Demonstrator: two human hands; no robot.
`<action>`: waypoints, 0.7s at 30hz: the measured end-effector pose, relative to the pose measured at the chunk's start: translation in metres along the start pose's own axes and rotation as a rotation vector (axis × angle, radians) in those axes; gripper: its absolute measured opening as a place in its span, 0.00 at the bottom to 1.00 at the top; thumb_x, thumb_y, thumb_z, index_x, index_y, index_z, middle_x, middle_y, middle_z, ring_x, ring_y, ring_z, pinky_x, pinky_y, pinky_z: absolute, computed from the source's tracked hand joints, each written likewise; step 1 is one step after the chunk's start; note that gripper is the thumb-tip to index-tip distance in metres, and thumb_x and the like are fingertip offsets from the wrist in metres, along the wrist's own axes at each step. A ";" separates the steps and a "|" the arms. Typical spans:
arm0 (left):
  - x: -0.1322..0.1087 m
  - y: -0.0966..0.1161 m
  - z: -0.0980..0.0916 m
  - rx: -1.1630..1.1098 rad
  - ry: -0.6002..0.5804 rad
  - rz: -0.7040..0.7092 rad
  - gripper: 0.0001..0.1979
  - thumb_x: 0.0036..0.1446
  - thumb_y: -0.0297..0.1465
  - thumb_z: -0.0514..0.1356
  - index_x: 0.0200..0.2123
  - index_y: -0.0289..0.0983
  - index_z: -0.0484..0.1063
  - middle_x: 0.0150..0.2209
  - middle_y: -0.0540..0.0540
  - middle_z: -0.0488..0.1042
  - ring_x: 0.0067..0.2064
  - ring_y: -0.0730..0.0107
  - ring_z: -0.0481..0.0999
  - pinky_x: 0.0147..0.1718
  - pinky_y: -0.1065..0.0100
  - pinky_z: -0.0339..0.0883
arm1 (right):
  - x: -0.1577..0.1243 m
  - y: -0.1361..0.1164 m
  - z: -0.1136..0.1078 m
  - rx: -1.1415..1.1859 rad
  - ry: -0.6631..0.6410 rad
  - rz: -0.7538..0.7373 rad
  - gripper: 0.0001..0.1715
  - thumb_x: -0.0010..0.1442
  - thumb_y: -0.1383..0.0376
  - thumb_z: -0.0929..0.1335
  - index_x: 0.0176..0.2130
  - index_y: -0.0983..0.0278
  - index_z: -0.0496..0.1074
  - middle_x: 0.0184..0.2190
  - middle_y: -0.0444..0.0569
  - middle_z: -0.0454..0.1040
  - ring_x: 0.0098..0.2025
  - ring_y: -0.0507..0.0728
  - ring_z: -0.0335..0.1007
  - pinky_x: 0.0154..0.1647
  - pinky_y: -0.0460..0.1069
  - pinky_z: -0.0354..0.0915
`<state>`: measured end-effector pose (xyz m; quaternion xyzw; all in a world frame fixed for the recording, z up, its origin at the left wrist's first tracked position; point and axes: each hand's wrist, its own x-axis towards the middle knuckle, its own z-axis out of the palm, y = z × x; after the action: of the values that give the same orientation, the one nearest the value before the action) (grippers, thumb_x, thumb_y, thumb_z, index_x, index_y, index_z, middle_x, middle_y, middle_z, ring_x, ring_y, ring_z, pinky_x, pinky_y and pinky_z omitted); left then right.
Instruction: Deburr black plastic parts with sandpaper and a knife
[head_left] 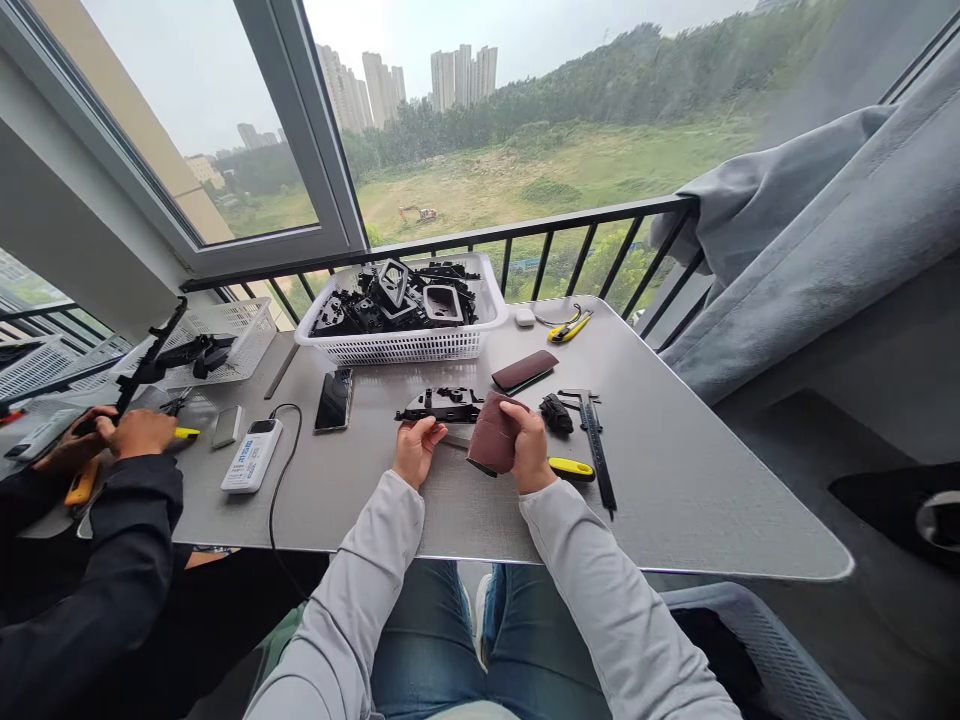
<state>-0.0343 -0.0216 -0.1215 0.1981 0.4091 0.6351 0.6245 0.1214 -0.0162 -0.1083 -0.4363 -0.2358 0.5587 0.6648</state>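
Note:
My left hand [418, 450] is closed on the near edge of a black plastic part [441, 403], which has small clips and a pale inner face. My right hand [531, 445] grips a curled sheet of brown sandpaper [493, 435] just right of that part. The sandpaper's lower edge bends round, and it hides the part's right end. Beyond it lies a second piece of sandpaper [525, 371] on the table. A small black clump-like piece [556, 414] sits to the right, beside a caliper [592, 440]. A yellow-handled tool [571, 468] rests near my right wrist.
A white basket [405, 348] heaped with black plastic parts stands at the back. On the left are a phone [334, 400], a power bank [253, 457] with a cable, and a co-worker's hands [142, 432]. A yellow utility knife [570, 328] lies at the back right.

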 end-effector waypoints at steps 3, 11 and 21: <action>-0.001 0.001 -0.001 -0.024 -0.001 -0.048 0.08 0.37 0.26 0.67 0.15 0.35 0.69 0.17 0.52 0.71 0.24 0.73 0.74 0.32 0.66 0.71 | -0.001 0.001 0.000 0.015 -0.009 0.001 0.11 0.37 0.59 0.71 0.21 0.62 0.68 0.16 0.39 0.66 0.20 0.50 0.59 0.22 0.47 0.56; -0.006 -0.006 0.002 0.118 -0.223 -0.109 0.12 0.37 0.29 0.71 0.29 0.33 0.78 0.28 0.47 0.79 0.30 0.68 0.77 0.36 0.65 0.69 | -0.020 0.005 0.010 -0.074 -0.217 0.040 0.13 0.37 0.59 0.73 0.18 0.63 0.67 0.15 0.40 0.66 0.19 0.50 0.58 0.21 0.46 0.55; -0.004 -0.006 0.001 0.101 -0.193 -0.072 0.09 0.38 0.26 0.67 0.29 0.35 0.78 0.29 0.48 0.80 0.31 0.67 0.77 0.35 0.65 0.69 | -0.019 0.004 0.008 -0.215 -0.313 -0.001 0.13 0.40 0.57 0.71 0.18 0.63 0.69 0.15 0.41 0.66 0.20 0.50 0.56 0.22 0.46 0.54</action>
<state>-0.0293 -0.0257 -0.1250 0.2748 0.3853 0.5690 0.6725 0.1076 -0.0316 -0.1044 -0.4125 -0.3950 0.5910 0.5697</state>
